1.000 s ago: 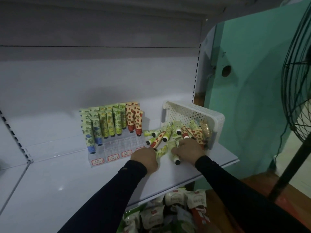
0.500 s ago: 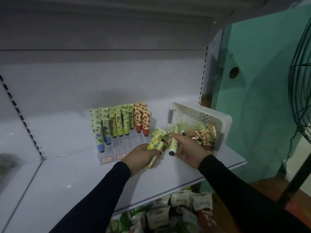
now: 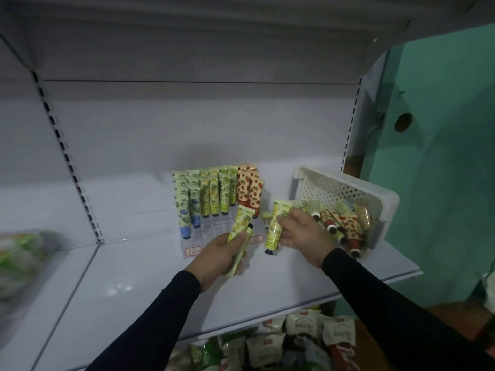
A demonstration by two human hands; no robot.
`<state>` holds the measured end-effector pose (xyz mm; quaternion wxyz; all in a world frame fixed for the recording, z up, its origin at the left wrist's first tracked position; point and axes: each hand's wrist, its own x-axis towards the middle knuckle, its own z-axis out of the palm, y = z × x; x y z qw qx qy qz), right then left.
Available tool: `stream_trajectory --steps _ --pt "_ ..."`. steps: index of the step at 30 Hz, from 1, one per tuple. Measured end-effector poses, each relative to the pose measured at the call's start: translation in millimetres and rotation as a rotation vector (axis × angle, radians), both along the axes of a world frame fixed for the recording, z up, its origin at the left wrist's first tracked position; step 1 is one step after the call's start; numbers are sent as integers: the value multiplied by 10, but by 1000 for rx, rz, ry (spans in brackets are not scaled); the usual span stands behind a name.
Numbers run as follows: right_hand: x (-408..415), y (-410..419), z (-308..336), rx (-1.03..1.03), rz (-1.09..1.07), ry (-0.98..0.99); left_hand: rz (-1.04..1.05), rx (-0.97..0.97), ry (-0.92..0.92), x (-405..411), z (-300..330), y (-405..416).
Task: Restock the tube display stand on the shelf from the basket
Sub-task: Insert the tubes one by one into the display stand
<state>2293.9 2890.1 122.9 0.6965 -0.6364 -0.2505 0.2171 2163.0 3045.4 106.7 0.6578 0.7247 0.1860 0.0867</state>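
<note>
A clear tube display stand [image 3: 214,226] stands on the white shelf [image 3: 128,285], holding several upright green, blue and orange tubes in its back rows. A white perforated basket [image 3: 345,188] lies tipped on its side to the right, with several tubes [image 3: 345,223] spilling out. My left hand [image 3: 217,255] grips two yellow-green tubes [image 3: 239,226] just in front of the stand. My right hand [image 3: 302,231] holds one yellow-green tube [image 3: 276,226] upright, cap down, between stand and basket.
Slotted shelf uprights [image 3: 69,162] run up the back panel at the left and right. A blurred green packet [image 3: 18,253] sits on the neighbouring shelf at far left. Snack packets [image 3: 294,333] fill the shelf below. A green wall [image 3: 442,156] is to the right.
Both hands lifted from the pile of tubes on the shelf, each taking tubes. The left hand rose toward the stand's front and the right hand turned its tube upright.
</note>
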Motion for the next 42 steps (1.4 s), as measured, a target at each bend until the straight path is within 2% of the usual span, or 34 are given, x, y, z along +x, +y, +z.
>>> stream_trajectory --steps 6,14,17,22,25,30,42 --pt "12 125 43 -27 -39 -75 -1 37 -46 -125 -12 78" --pt "-30 295 230 -129 -170 -453 80 -94 -202 -261 -69 306" --pt "-8 417 267 -125 -167 -488 212 -45 -324 -365 -25 452" --pt "-44 651 365 -110 -167 -530 553 -1 -463 -556 84 754" --pt "-37 813 376 -119 -158 -577 644 71 -413 -584 -9 947" --pt "-60 1055 366 -98 -148 -592 668 119 -324 -513 -253 1109" --pt "-75 1425 292 -143 -165 -734 670 65 -303 -440 -455 1224"
